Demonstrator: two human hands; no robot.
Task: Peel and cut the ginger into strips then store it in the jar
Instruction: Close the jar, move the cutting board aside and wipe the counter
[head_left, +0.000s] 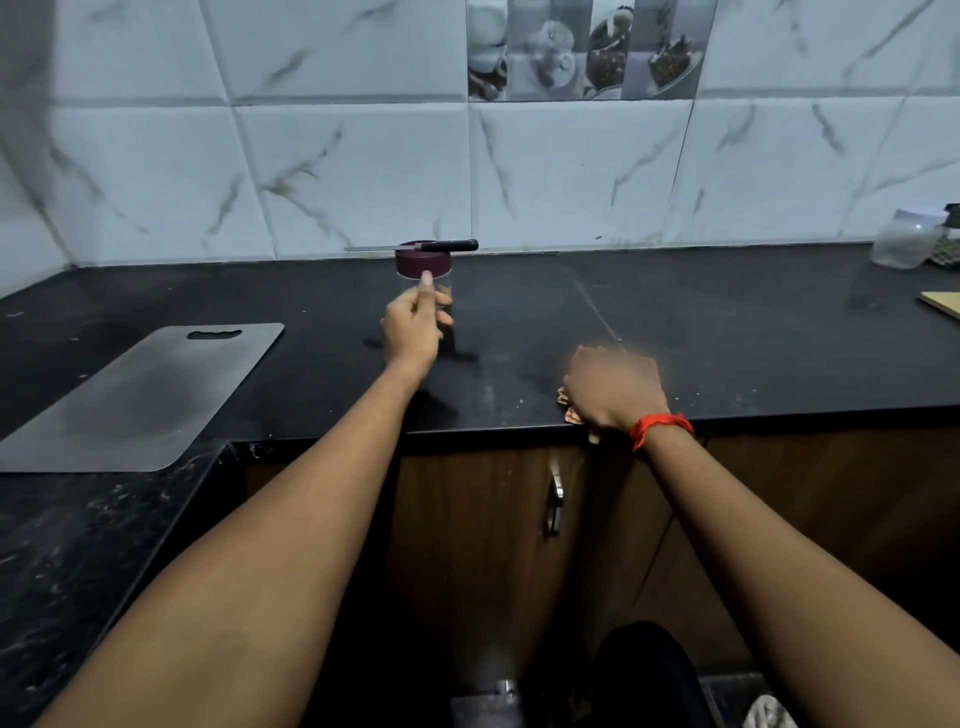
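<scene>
Black counter (727, 338): left hand (415, 328) grips jar (422, 264), knife (447, 245) atop.

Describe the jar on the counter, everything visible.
The jar has a clear, seemingly plastic body and a round maroon lid, which is on. It stands upright on the black countertop, towards the tiled back wall. A knife with a black handle lies flat across the lid, blade pointing left. The left hand holds the body from the front, thumb reaching the lid's lower edge. Something tan shows through the wall; what it is cannot be told.
</scene>
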